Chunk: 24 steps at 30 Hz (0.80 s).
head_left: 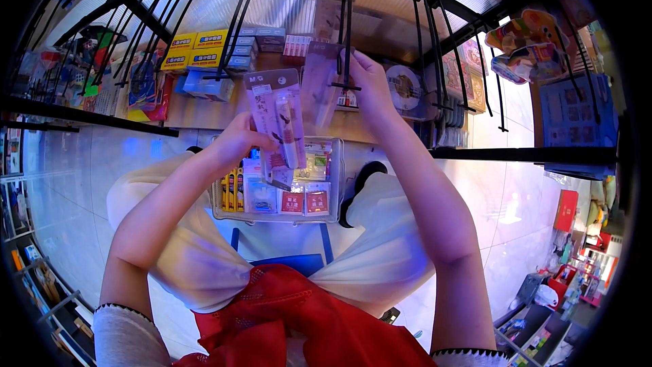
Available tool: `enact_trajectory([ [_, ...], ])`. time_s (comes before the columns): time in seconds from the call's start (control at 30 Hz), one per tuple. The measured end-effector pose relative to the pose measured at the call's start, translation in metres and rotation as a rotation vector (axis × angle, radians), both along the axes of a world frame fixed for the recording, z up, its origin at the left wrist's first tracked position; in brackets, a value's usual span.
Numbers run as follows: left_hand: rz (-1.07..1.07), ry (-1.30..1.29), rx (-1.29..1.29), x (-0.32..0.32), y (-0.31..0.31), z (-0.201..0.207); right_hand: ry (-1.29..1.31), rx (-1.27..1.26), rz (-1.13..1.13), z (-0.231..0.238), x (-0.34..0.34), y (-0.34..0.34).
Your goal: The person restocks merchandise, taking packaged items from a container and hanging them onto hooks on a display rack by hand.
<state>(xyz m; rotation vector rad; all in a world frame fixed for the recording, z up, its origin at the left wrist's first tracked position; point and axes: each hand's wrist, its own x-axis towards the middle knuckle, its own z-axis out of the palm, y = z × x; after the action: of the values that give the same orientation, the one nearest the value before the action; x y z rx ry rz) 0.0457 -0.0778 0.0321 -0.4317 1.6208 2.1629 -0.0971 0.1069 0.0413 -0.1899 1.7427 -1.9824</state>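
My left hand [238, 141] grips the lower left edge of a pale pink-purple blister pack [280, 112] with a slim pen-like item inside. That pack is tilted above a clear plastic bin [275, 218], hiding part of what the bin holds. Up at the rack, my right hand [370, 85] pinches the upper right edge of a similar purple hanging pack [319, 81]. This second pack is at the end of a black display hook [349, 47]; whether the hook passes through its hole, I cannot tell. Further packs [331, 3] hang behind it on the rack.
Yellow boxes [207, 41] and blue boxes [204, 86] line the wooden shelf [204, 119] beneath the hooks. A black rail [523, 155] crosses at the right. Colourful packages [530, 47] hang there. A blue stool [288, 263] stands between my knees.
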Motion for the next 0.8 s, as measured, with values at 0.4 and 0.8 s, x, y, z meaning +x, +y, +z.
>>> enact_trajectory([
  [0.4, 0.003, -0.022, 0.008, 0.009, -0.002, 0.003, 0.649, 0.296, -0.301, -0.013, -0.063, -0.034],
  [0.8, -0.026, 0.025, 0.007, 0.011, -0.008, 0.009, 0.769, 0.203, -0.389, -0.029, -0.088, -0.043],
])
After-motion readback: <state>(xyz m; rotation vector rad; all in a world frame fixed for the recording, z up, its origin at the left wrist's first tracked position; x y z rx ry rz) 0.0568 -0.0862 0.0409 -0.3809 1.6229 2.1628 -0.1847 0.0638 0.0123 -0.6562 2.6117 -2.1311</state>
